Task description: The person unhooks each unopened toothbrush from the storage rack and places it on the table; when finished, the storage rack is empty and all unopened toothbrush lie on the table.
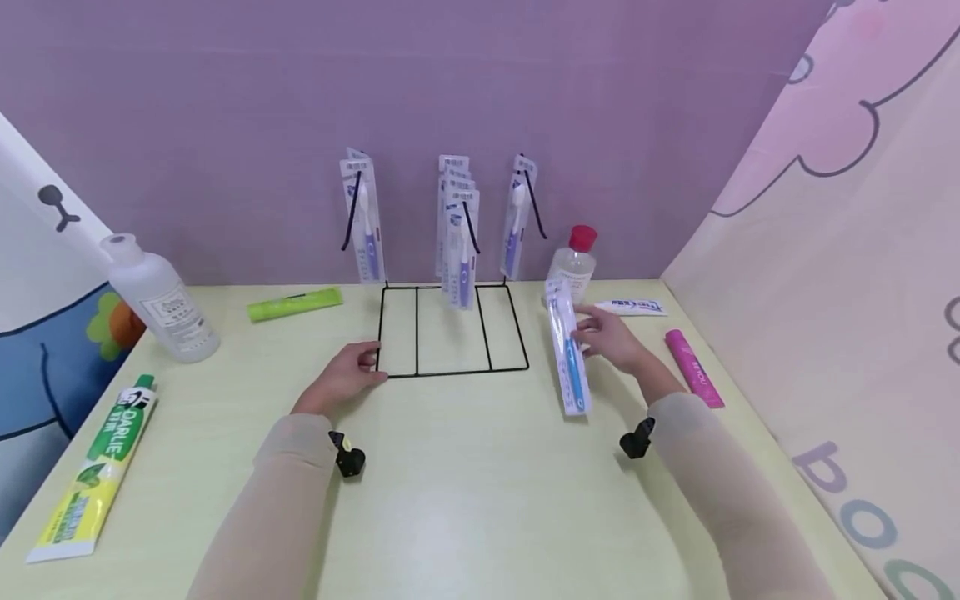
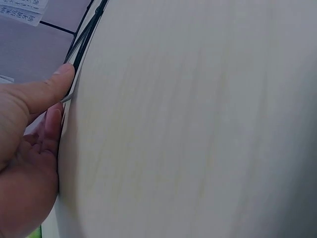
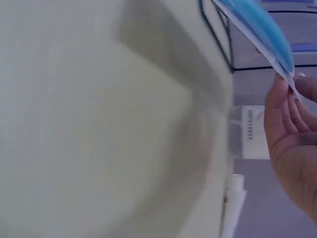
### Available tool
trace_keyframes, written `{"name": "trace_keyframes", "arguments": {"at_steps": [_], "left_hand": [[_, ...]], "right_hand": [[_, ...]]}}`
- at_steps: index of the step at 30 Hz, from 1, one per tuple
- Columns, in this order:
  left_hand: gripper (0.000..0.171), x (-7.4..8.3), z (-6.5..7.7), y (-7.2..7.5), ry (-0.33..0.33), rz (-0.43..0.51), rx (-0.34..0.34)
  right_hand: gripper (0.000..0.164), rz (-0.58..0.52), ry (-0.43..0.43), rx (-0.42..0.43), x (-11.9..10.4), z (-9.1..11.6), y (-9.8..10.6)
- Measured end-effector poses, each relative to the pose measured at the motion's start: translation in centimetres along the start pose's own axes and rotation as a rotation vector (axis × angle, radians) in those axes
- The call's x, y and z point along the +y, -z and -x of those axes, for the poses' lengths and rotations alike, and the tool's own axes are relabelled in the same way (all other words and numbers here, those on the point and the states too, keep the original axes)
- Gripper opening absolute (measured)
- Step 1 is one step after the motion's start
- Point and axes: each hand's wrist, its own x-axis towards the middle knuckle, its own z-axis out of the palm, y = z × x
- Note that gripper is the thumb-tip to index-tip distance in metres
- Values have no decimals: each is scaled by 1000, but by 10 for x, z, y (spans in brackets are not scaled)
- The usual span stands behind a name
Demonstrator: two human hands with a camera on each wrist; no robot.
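Note:
My right hand [image 1: 611, 340] pinches the edge of a packaged toothbrush [image 1: 567, 358] with a blue handle, held upright above the table to the right of a black wire display rack [image 1: 453, 372]. In the right wrist view, thumb and fingers close on the clear pack [image 3: 272, 54]. At the rack's front left corner, my left hand [image 1: 345, 379] grips the wire; the left wrist view has the thumb [image 2: 57, 84] on it and the fingers behind. Packaged toothbrushes with purple handles hang on the rack's left hook [image 1: 365, 221], middle hook [image 1: 462, 258] and right hook [image 1: 516, 225].
Behind the held pack stands a red-capped bottle [image 1: 579, 258]. A white tube [image 1: 633, 307] and a pink tube [image 1: 693, 367] lie at right. On the left are a white bottle [image 1: 168, 308], a green tube [image 1: 295, 306] and a large toothpaste tube [image 1: 97, 471]. A purple wall closes the back.

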Motion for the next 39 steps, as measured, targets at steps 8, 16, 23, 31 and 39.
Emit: {"name": "trace_keyframes", "arguments": {"at_steps": [8, 16, 23, 31, 39], "left_hand": [[62, 0, -1, 1, -6, -21, 1], [61, 1, 1, 1, 7, -20, 13], [61, 0, 1, 0, 1, -10, 13], [63, -4, 3, -5, 26, -4, 12], [61, -3, 2, -1, -4, 1, 33]], "right_hand": [[57, -33, -197, -152, 26, 3, -13], [55, -3, -274, -115, 33, -5, -15], [52, 174, -298, -40, 29, -6, -18], [44, 278, -91, 22, -1, -16, -16], [31, 209, 285, 404, -69, -65, -29]]}}
